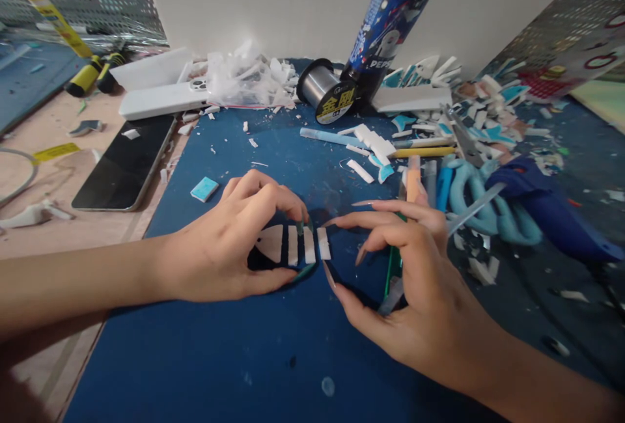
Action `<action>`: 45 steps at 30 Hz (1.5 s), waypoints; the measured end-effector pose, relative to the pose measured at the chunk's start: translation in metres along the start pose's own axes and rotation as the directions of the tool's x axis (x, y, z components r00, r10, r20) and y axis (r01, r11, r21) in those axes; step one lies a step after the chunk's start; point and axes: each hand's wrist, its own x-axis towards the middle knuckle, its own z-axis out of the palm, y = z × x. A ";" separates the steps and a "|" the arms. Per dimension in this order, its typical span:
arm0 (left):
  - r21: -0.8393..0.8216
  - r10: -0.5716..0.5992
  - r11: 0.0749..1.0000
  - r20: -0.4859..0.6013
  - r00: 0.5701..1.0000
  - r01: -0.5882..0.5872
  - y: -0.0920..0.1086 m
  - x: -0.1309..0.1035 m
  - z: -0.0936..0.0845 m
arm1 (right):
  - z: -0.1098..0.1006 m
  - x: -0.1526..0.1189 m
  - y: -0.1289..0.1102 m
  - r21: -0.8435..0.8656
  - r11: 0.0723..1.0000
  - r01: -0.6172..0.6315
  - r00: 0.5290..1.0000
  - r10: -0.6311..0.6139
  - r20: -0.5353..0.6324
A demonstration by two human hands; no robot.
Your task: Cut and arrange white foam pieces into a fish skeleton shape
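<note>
A row of small white pieces (293, 245) lies flat on the blue surface (219, 358).

The left hand (244, 234) curves thumb and fingertips about the ends of the third piece; the right hand (410, 260) sets thumb and index nails close to both ends of the rightmost white strip (323, 243), just beside its neighbour, with the other fingers spread (whether either grip truly pinches, the view cannot tell). The strip looks like foam: probably very light, slightly soft, easily dented or snapped, so a gentle hold by its two short ends seems best.
</note>
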 end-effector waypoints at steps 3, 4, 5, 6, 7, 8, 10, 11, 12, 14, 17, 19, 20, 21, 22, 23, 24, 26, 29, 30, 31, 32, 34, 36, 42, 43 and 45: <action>0.006 0.000 1.000 -0.003 1.000 0.000 0.000 0.000 0.000 | -0.001 -0.001 0.000 0.003 1.000 0.000 1.000 0.000 0.008; 0.007 0.000 1.000 0.000 1.000 0.000 0.000 0.000 0.000 | -0.001 -0.002 0.000 0.003 1.000 0.000 1.000 0.000 0.009; 0.007 -0.002 1.000 0.004 1.000 0.002 0.000 -0.001 0.000 | -0.001 -0.002 0.000 0.002 1.000 0.000 1.000 0.000 0.008; 0.009 -0.002 1.000 0.008 1.000 0.002 0.000 -0.001 0.000 | -0.001 -0.002 0.000 0.000 1.000 0.000 1.000 0.000 0.008; 0.011 -0.001 1.000 0.010 1.000 0.001 0.000 -0.001 0.000 | -0.001 -0.002 0.000 -0.002 1.000 0.000 1.000 0.000 0.006; 0.015 0.000 1.000 0.012 1.000 0.000 0.000 -0.001 0.000 | -0.001 -0.002 0.000 -0.002 1.000 0.002 1.000 -0.002 0.005; 0.024 0.003 1.000 0.010 1.000 -0.003 0.000 -0.001 0.000 | -0.001 -0.001 0.001 -0.003 1.000 0.000 1.000 0.000 0.005; 0.028 0.004 1.000 0.009 1.000 -0.004 0.000 -0.001 0.000 | -0.001 -0.001 0.001 -0.002 1.000 0.001 1.000 -0.001 0.004; 0.029 0.006 1.000 0.007 1.000 -0.006 0.000 -0.001 0.000 | -0.001 -0.001 0.001 -0.002 1.000 0.000 1.000 0.000 0.005; 0.028 0.007 1.000 0.004 1.000 -0.008 -0.001 -0.001 0.000 | -0.001 0.000 0.001 0.000 1.000 -0.003 1.000 0.003 0.007; 0.019 0.009 1.000 0.001 1.000 -0.009 -0.001 -0.001 0.000 | -0.001 0.000 0.001 -0.004 1.000 -0.008 1.000 0.008 0.003; 0.005 0.007 1.000 0.002 1.000 -0.007 -0.001 -0.001 0.000 | -0.001 0.000 0.001 -0.009 1.000 -0.008 1.000 0.008 0.004; -0.006 0.005 1.000 0.003 1.000 -0.005 -0.001 -0.001 0.000 | 0.000 -0.001 0.001 -0.011 1.000 -0.007 1.000 0.007 0.007; -0.018 0.001 1.000 0.002 1.000 -0.001 -0.001 -0.001 0.000 | 0.000 -0.001 0.000 -0.014 1.000 -0.004 1.000 0.005 0.009; -0.027 -0.004 1.000 0.001 1.000 0.004 0.000 -0.001 0.000 | 0.000 -0.001 0.000 -0.015 1.000 -0.001 1.000 0.001 0.008; -0.032 -0.011 0.999 0.001 1.000 0.011 0.000 -0.001 0.000 | 0.000 -0.001 0.000 -0.015 1.000 0.001 1.000 0.000 0.008; -0.033 -0.017 0.999 -0.001 1.000 0.017 0.000 -0.001 0.000 | 0.000 -0.001 0.000 -0.014 1.000 0.002 1.000 -0.002 0.007; -0.031 -0.032 0.999 -0.007 0.999 0.032 0.000 -0.002 0.000 | 0.000 0.000 0.000 -0.013 1.000 0.002 1.000 -0.002 0.007; -0.035 -0.044 0.998 -0.008 0.999 0.044 -0.001 -0.003 0.002 | -0.001 0.000 -0.001 -0.017 1.000 0.003 1.000 -0.003 0.009; -0.032 -0.046 0.998 -0.007 0.999 0.046 -0.001 -0.003 0.002 | -0.001 0.000 -0.001 -0.018 1.000 0.004 1.000 -0.003 0.011; -0.028 -0.047 0.999 -0.007 0.999 0.047 -0.001 -0.004 0.002 | -0.001 0.001 -0.001 -0.019 1.000 0.004 1.000 -0.004 0.012; -0.023 -0.050 0.999 -0.008 0.999 0.049 -0.001 -0.004 0.003 | -0.001 0.001 -0.001 -0.017 1.000 0.006 1.000 -0.006 0.011; -0.017 -0.060 0.998 -0.009 0.998 0.059 -0.001 -0.004 0.003 | -0.001 0.001 -0.001 -0.015 1.000 0.006 1.000 -0.006 0.012; -0.022 -0.061 0.998 -0.007 0.998 0.061 -0.002 -0.004 0.003 | 0.000 0.001 -0.001 -0.010 1.000 0.005 1.000 -0.005 0.015; -0.018 -0.047 0.999 -0.016 0.999 0.047 -0.002 -0.003 0.003 | 0.001 0.000 0.000 -0.011 1.000 0.006 1.000 -0.006 0.005; -0.016 -0.048 0.999 -0.015 0.999 0.048 -0.002 -0.003 0.003 | 0.001 0.001 0.000 -0.009 1.000 0.010 1.000 -0.010 -0.003; -0.018 -0.052 0.999 -0.010 0.999 0.052 -0.002 -0.003 0.002 | 0.000 0.001 0.000 -0.003 1.000 0.023 1.000 -0.024 -0.018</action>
